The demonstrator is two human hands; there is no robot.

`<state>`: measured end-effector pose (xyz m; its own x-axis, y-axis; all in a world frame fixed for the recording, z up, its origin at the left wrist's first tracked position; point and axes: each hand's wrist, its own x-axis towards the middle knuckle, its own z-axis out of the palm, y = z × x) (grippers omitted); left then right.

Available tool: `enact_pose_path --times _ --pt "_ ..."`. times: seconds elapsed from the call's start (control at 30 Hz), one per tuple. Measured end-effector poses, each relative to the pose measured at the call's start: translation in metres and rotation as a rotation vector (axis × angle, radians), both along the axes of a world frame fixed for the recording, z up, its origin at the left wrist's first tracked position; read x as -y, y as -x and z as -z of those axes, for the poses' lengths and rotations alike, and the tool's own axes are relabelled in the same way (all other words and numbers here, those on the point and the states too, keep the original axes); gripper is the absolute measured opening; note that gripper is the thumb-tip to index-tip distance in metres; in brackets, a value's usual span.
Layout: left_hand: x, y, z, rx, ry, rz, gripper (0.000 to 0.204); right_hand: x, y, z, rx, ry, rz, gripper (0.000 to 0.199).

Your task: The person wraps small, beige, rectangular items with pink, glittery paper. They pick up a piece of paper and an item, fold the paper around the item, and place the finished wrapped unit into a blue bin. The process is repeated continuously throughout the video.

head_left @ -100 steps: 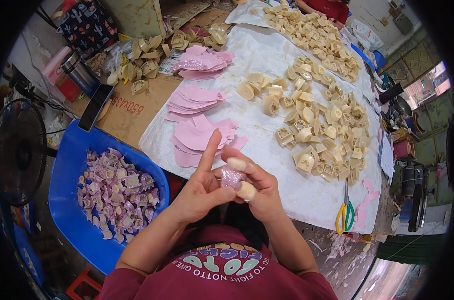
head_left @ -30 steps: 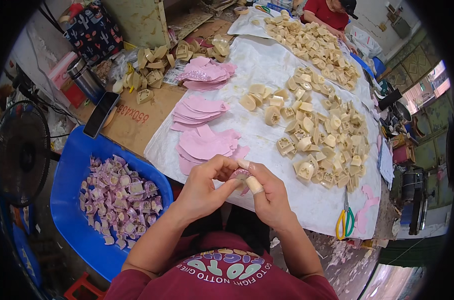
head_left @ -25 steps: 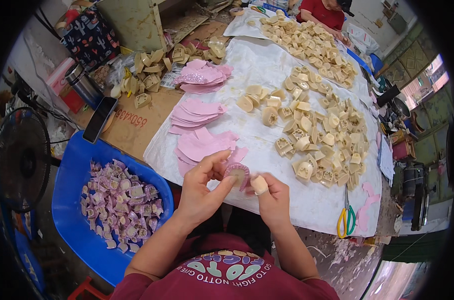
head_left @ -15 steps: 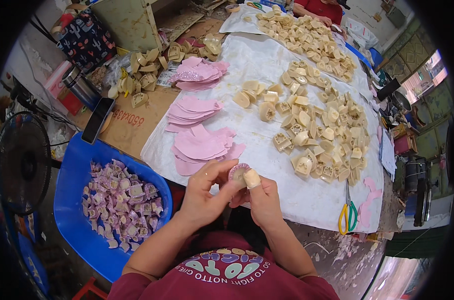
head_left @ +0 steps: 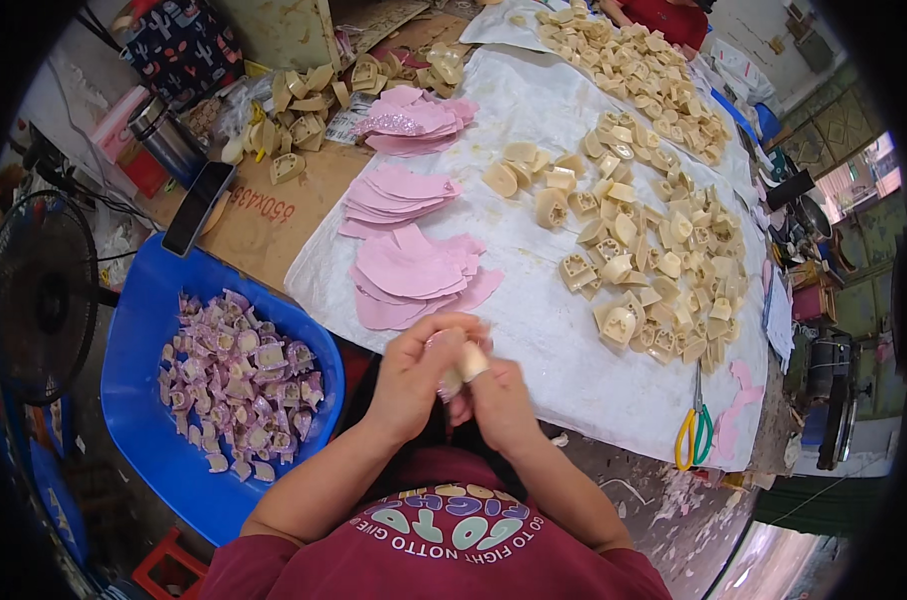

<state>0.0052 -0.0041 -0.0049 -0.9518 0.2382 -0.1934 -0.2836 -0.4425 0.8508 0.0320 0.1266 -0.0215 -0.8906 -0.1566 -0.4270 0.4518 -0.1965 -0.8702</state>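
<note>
1. A long work table (head_left: pixel 274 215) runs away from the person, its near end bare brown board and most of it covered by a white sheet (head_left: pixel 554 330).
2. To the left, below the table edge, sits a blue tub (head_left: pixel 154 420) holding a heap of small pieces wrapped in pale pink (head_left: pixel 239 385); a black fan (head_left: pixel 34 290) stands further left.
3. Cream-coloured moulded pieces (head_left: pixel 654 270) lie scattered thickly across the right and far parts of the sheet, with more heaped at the far left of the table.
4. Three stacks of pink cut sheets (head_left: pixel 414 265) lie on the sheet's left half, the nearest just beyond the hands.
5. A dark phone (head_left: pixel 200 207) lies on the bare board, a metal cup (head_left: pixel 167 140) behind it; green-and-yellow scissors (head_left: pixel 694 435) rest near the sheet's right front corner.
6. The left hand (head_left: pixel 419 375) and right hand (head_left: pixel 499 400) meet above the sheet's near edge, close to the person's chest.
7. Both hands' fingers are curled in and pinched together around one small cream piece (head_left: pixel 466 362) partly covered in pink wrap; the left fingers fold over its top, the right thumb presses its side.
</note>
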Motion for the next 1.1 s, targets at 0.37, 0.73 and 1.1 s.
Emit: enact_pose_path --times 0.37,0.73,1.1 --pt "0.225 -0.031 0.021 -0.035 0.736 -0.671 0.022 0.013 0.045 -0.009 -1.071 -0.854 -0.036 0.014" --pt "0.139 -0.001 0.006 -0.741 1.275 -0.568 0.034 0.031 0.111 0.013 -0.892 -0.932 -0.159 0.011" --pt "0.054 0.047 0.035 -1.033 1.029 -0.321 0.020 0.021 0.125 0.010 -0.454 -0.461 -0.175 0.014"
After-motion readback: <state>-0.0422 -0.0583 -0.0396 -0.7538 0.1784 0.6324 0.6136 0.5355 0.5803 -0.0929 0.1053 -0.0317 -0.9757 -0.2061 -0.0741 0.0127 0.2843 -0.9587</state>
